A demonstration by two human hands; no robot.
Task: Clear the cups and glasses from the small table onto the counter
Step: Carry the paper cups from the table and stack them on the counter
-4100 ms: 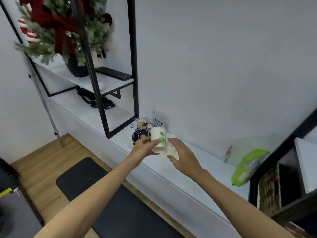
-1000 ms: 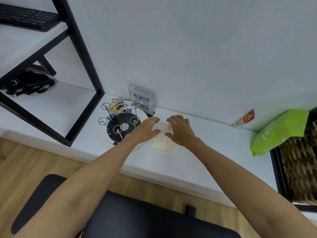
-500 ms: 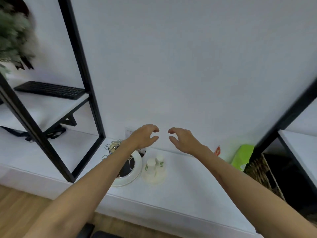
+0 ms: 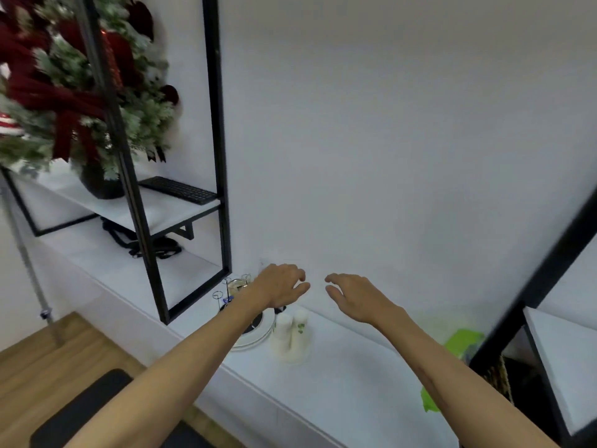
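Note:
Two white paper cups with green leaf prints point(image 4: 292, 331) stand side by side, touching, on the white counter point(image 4: 349, 367). My left hand point(image 4: 281, 286) hovers above and just left of them, fingers loosely curled, holding nothing. My right hand point(image 4: 352, 295) floats above and to their right, fingers relaxed and apart, also empty. Neither hand touches the cups.
A white plate with a black wire clip holder point(image 4: 252, 328) sits left of the cups, partly behind my left arm. A black shelf frame point(image 4: 223, 176) stands at left with a keyboard point(image 4: 179, 189) and a decorated tree point(image 4: 64, 85). A green bag point(image 4: 458, 344) lies at right by another black frame.
Both hands let go of the cups, which now stand on the counter, and have risen away from them. My view has lifted and swung left.

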